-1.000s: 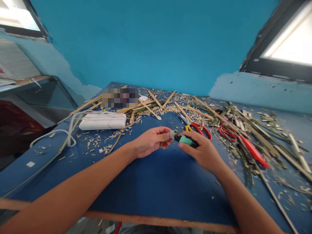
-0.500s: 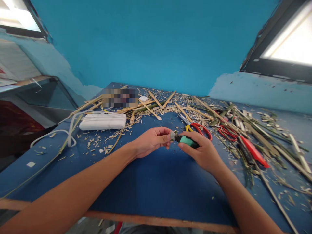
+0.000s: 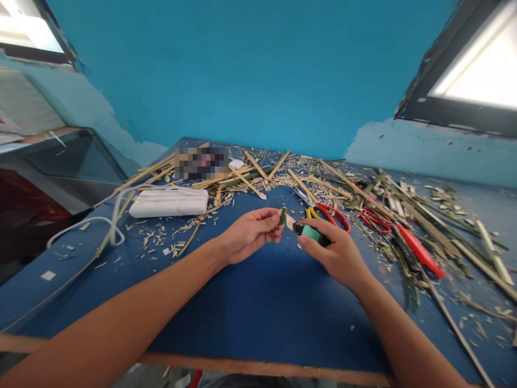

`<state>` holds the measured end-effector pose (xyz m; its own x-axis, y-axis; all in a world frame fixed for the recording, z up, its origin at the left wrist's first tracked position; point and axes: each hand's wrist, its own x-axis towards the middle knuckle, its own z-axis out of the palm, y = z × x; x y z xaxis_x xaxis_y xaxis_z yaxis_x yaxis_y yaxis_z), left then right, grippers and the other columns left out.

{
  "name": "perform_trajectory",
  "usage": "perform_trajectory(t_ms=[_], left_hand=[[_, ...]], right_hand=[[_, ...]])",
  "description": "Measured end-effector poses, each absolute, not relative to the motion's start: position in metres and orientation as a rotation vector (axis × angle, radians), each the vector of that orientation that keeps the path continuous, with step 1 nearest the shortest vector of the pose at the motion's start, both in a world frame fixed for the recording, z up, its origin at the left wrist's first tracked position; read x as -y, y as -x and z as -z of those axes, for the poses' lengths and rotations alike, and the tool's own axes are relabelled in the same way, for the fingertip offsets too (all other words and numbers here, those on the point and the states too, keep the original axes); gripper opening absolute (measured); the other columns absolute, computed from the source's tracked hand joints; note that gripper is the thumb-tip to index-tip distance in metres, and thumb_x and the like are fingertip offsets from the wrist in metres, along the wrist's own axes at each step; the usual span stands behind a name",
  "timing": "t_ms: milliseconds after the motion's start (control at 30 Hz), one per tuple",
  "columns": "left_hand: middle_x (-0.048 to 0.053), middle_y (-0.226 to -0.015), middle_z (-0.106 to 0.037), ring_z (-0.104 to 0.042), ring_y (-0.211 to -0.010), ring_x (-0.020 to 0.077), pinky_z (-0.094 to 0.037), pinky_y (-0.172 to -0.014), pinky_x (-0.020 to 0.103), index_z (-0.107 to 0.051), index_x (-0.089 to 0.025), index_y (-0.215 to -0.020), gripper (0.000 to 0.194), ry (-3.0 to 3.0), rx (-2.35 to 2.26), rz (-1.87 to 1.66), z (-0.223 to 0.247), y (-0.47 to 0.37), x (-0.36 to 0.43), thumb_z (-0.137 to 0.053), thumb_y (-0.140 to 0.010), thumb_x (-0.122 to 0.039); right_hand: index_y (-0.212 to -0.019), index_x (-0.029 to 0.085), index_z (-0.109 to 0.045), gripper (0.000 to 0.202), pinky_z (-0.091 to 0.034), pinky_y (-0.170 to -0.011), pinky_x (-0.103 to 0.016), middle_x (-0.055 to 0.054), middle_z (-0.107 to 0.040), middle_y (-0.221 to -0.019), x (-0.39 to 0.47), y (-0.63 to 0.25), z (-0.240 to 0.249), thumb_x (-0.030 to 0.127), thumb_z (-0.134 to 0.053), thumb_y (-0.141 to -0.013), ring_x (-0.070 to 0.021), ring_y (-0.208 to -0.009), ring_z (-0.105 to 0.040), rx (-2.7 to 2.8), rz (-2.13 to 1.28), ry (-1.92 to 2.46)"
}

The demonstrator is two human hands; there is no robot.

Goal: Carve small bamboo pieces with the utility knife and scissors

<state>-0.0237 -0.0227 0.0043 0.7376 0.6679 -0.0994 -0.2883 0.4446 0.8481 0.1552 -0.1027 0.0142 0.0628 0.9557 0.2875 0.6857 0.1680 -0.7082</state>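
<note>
Between thumb and fingers, my left hand (image 3: 256,234) pinches a small green bamboo piece (image 3: 282,216), held up over the middle of the table. My right hand (image 3: 337,248) is wrapped round a green and black utility knife (image 3: 313,234). Its short blade (image 3: 290,222) points left toward the bamboo, with a narrow gap between them. Just behind the right hand lie red-handled scissors (image 3: 331,213) and a yellow-handled tool (image 3: 312,213), partly hidden by the fingers.
A white power strip (image 3: 168,202) with a looped cable lies at the left. Bamboo strips (image 3: 278,166) and shavings cover the back of the blue table (image 3: 258,302). On the right are a red-handled tool (image 3: 420,252), red scissors (image 3: 375,220) and more bamboo strips.
The knife blade has come away from the bamboo piece, leaving a small gap. The piece has turned so its green side shows. Both hands keep their grip.
</note>
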Motion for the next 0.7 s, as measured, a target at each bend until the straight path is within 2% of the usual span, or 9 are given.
perform_trajectory(t_ms=[200, 367, 700], left_hand=[[0.002, -0.070, -0.056, -0.054, -0.065, 0.0099, -0.041, -0.065, 0.025, -0.055, -0.012, -0.083, 0.015, -0.911, -0.368, -0.522, -0.001, 0.027, 0.021, -0.062, -0.079, -0.025], [0.003, -0.071, -0.056, -0.054, -0.064, 0.0101, -0.040, -0.060, 0.023, -0.054, -0.013, -0.085, 0.014, -0.910, -0.343, -0.457, -0.002, 0.030, 0.020, -0.060, -0.081, -0.025], [-0.002, -0.060, -0.043, -0.041, -0.053, 0.0055, -0.030, -0.050, 0.018, -0.052, -0.013, -0.083, 0.011, -0.798, -0.270, -0.330, -0.005, 0.034, 0.020, -0.056, -0.083, -0.022]], right_hand=[[-0.100, 0.022, -0.065, 0.030, -0.046, -0.077, -0.030, -0.004, -0.067, -0.095, 0.103, -0.155, -0.014, 0.038, -0.058, -0.076, -0.0195, -0.085, -0.061, 1.761, -0.520, 1.539], [-0.102, 0.023, -0.065, 0.031, -0.046, -0.076, -0.030, -0.004, -0.067, -0.096, 0.104, -0.154, -0.015, 0.037, -0.059, -0.076, -0.0194, -0.086, -0.061, 1.806, -0.552, 1.527], [-0.104, 0.024, -0.065, 0.032, -0.046, -0.076, -0.030, -0.004, -0.067, -0.096, 0.107, -0.152, -0.018, 0.039, -0.058, -0.077, -0.0190, -0.084, -0.061, 1.849, -0.533, 1.514]])
